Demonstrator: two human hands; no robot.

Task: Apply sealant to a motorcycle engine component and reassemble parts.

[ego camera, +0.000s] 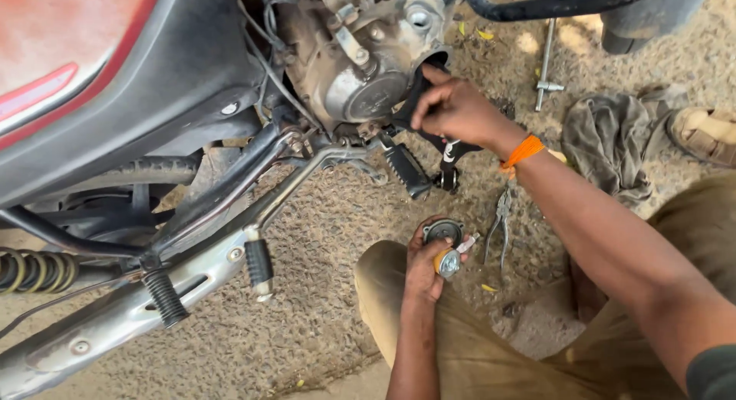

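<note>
Head camera first, and the only view on offer: it looked down past a motorcycle engine onto gritty ground. Up went the right hand, orange thread at its wrist, fingers pinched on a black strip that sat right against the engine's side cover, just below an open round port. That strip ran down behind the hand towards the folding footpeg; whether it was rubber or cloth, I couldn't tell.

Down low, the left hand rested over the person's knee, fingers curled tight around a small round metal part and a yellowish, silver-tipped piece beside it. Both were gripped, clear of the ground and well below the engine.

Pliers lay on the ground just right of that hand, jaws pointing up towards the peg. A T-handled wrench lay further off, near a crumpled grey rag. A sandalled foot showed at the right edge. The silver exhaust pipe ran across the lower left, under the rear footpeg.
</note>
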